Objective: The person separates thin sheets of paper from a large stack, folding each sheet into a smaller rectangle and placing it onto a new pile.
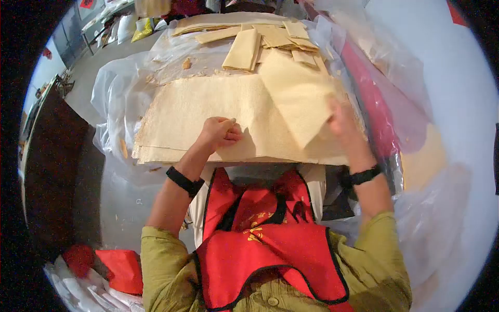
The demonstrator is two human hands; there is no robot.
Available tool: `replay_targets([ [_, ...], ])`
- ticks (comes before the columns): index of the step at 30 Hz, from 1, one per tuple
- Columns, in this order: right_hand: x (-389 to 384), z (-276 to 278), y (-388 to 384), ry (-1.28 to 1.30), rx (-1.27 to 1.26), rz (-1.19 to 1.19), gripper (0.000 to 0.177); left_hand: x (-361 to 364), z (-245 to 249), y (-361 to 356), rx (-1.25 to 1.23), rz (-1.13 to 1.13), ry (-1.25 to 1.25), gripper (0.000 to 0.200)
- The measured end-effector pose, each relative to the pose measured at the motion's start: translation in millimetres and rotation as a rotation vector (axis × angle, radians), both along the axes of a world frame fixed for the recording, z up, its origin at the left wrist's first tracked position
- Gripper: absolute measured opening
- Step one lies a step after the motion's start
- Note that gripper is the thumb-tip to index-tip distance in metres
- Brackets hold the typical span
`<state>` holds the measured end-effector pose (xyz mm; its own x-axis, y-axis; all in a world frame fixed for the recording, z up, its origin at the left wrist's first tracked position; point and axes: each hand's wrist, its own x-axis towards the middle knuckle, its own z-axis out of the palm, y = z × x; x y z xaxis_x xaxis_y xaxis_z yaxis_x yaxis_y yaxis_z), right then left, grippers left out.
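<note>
Here, in the head view, the person stands at a low pile of work, seen from above. The stack (192, 117) of wide tan sheets lies flat in the middle of the picture, on clear plastic film (117, 88) spread over the floor. The left hand (221, 132) rests on the stack near its front edge, fingers curled shut into a loose fist, knuckles down; nothing shows inside it. The right hand (340, 122), blurred, is closed on the right edge of the top sheet (299, 99), which is lifted and folded over toward the middle, its free corner hanging just above the stack. A black wristband (184, 181) circles the left wrist, and another sits on the right. Behind the stack, at the far end of the film, lie folded pieces (244, 49) of the same tan stuff, some overlapping. A red apron (270, 249) over green sleeves fills the bottom of the picture.
</note>
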<state>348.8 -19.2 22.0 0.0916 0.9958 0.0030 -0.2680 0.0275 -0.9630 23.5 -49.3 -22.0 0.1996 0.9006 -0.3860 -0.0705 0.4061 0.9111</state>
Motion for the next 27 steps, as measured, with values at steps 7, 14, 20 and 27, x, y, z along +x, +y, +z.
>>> replay_targets([
  [7, 104.5, 193.8, 12.0, -0.256, 0.314, -0.551, 0.031, 1.6, -1.0, 2.4, -0.042, 0.035, 0.04, 0.027],
  [14, 16.3, 178.9, 40.3, -1.205, 0.915, -0.249, 0.018, -6.1, -1.1, 0.3, -0.052, 0.021, -0.116, 0.043],
  [20, -148.0, -13.9, -2.0, -1.298, 0.619, 0.217, 0.018, -6.1, 32.6, -34.5, -0.072, 0.181, -0.378, 0.046],
  [27, -142.5, -43.6, -58.9, -1.26, 1.066, 0.462, 0.018, -20.1, -11.1, -29.9, 0.16, 0.251, 0.087, 0.025],
])
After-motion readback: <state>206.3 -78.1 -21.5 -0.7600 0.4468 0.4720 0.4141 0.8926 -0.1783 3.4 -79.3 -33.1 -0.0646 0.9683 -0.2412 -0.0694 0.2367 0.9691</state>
